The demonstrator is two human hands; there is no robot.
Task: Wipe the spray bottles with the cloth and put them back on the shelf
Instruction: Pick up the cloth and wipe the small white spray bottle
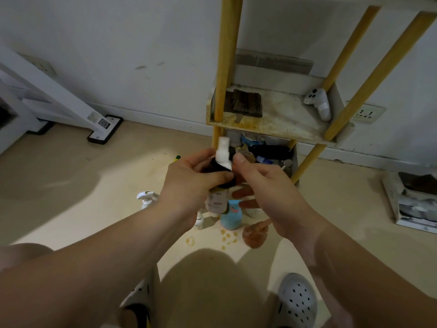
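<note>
The spray bottle [215, 201] is up in front of the shelf [279, 117], level with its lower tier, the dark cloth [216, 169] wrapped round its middle, the left hand [189, 181] with its grip curled tight over that cloth, the right hand [264, 185] with its grip pinching at the neck, a blue bottle [231, 215] on the floor [94, 185] before the shelf.

Nothing really legible here. The spray bottle [216, 200] being wiped has a pale label with some print on it, but it's way too blurry to read. A small square sticker [104, 123] on the white frame leg [78, 104] looks like a QR code, no characters. The blue bottle [231, 215] on the floor [71, 185] has a reddish mark, also unreadable.
</note>
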